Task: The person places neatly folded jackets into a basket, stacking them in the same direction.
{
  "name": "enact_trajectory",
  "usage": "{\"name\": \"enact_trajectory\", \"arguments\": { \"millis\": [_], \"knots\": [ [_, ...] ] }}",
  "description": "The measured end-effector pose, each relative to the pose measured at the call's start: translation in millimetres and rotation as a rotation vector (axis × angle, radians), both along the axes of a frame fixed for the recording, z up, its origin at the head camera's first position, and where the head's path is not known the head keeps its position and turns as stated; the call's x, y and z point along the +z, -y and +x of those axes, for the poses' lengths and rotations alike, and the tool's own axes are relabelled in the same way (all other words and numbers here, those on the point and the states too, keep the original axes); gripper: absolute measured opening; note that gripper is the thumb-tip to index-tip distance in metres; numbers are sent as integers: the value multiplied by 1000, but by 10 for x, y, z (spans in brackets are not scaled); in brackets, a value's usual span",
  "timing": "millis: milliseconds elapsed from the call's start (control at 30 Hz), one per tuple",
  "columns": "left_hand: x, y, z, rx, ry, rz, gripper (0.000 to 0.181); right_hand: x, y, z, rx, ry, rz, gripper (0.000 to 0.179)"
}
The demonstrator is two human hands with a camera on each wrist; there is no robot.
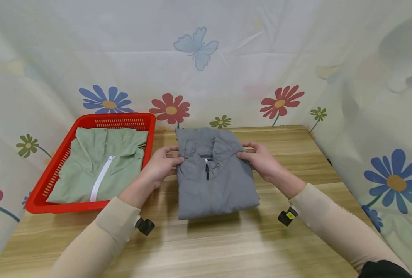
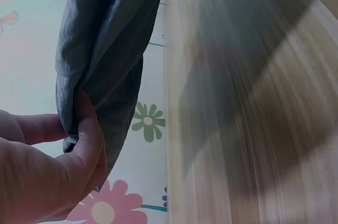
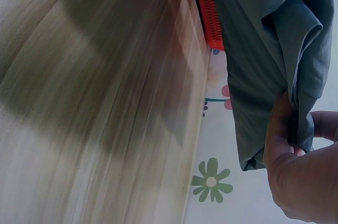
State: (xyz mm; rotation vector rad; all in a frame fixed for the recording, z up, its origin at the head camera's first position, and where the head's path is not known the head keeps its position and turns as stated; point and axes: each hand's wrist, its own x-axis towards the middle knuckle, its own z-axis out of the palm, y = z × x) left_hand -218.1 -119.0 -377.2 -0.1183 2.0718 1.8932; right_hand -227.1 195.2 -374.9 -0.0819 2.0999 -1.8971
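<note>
A folded grey jacket [image 1: 216, 189] with a collar and a dark zipper pull hangs just above the wooden table, its shadow beneath it. My left hand [image 1: 161, 164] pinches its left edge near the collar, thumb on top and fingers below. On the opposite edge my right hand [image 1: 261, 160] pinches the cloth the same way. Both wrist views show the jacket's folded layers between thumb and fingers, lifted off the tabletop: the grey cloth [image 2: 105, 49] in the left one, the grey cloth [image 3: 248, 76] in the right one.
Left of the jacket, a red plastic basket [image 1: 151, 135] stands on the table [image 1: 206, 251]. Inside it lies a folded light green jacket [image 1: 84, 166] with a white zipper. A flower-printed curtain [image 1: 226, 85] borders the table at the back and sides.
</note>
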Motion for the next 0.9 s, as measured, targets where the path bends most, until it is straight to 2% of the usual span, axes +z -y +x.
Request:
{"name": "enact_trajectory", "arguments": {
  "millis": [400,633,900],
  "knots": [
    [100,19,-7,-23,-21,-1,57,82,13,-16,-20,-19,5,40],
    [125,46,-23,-28,-28,2,56,113,22,-27,-19,-25,-8,35],
    [150,105,-16,-30,-47,-15,56,156,62,-28,-4,-28,-10,38]
  ]
}}
